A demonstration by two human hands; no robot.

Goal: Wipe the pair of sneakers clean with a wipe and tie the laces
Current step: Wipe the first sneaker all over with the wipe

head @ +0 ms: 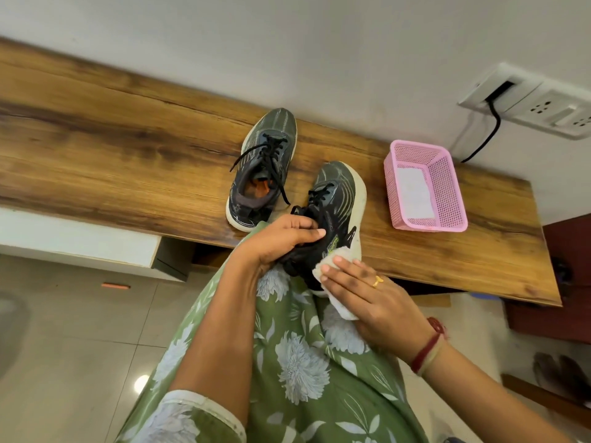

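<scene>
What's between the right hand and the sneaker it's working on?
A white wipe: the right hand presses it flat against the sneaker near the heel, as the head view shows.

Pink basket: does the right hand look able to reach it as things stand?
Probably yes. The pink basket sits open-topped on the wooden bench right of the held sneaker, with nothing between it and the right hand, which presses a wipe to that sneaker.

head view, steeply down, close over hands (367, 302)
</scene>
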